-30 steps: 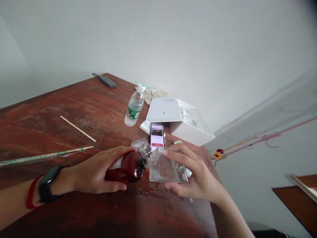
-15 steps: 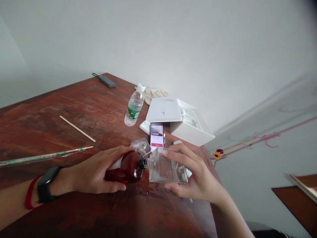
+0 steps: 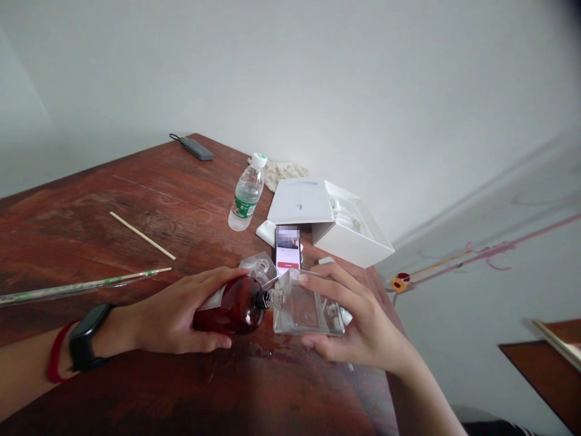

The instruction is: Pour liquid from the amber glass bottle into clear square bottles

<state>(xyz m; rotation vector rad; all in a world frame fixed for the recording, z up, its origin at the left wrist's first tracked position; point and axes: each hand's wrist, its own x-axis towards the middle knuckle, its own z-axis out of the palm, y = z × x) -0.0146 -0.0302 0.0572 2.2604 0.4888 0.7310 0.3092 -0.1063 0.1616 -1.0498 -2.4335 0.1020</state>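
My left hand (image 3: 181, 315) wraps round a dark red-brown bottle (image 3: 240, 309) with a pale label, tipped on its side so its black neck points right. Facing it, a clear square-sided bottle (image 3: 302, 312) is gripped by my right hand (image 3: 349, 315), its neck pointing left. The two mouths meet, or nearly so; I cannot tell whether they touch. Little or no liquid can be made out inside the clear bottle. Behind the brown bottle lies another clear glass-like piece (image 3: 261, 266). A few wet drops (image 3: 261, 351) glisten on the wooden table (image 3: 181, 387) below the necks.
A phone (image 3: 287, 248) with a lit screen leans by an opened white box (image 3: 351, 224). Left of it stands a water bottle (image 3: 246, 197) with a green label. Farther left lie a bare chopstick (image 3: 143, 236), a wrapped pair of chopsticks (image 3: 91, 284) and a grey power bank (image 3: 196, 149).
Both hands and both bottles stay practically where they were. The picture on the phone screen has changed slightly.
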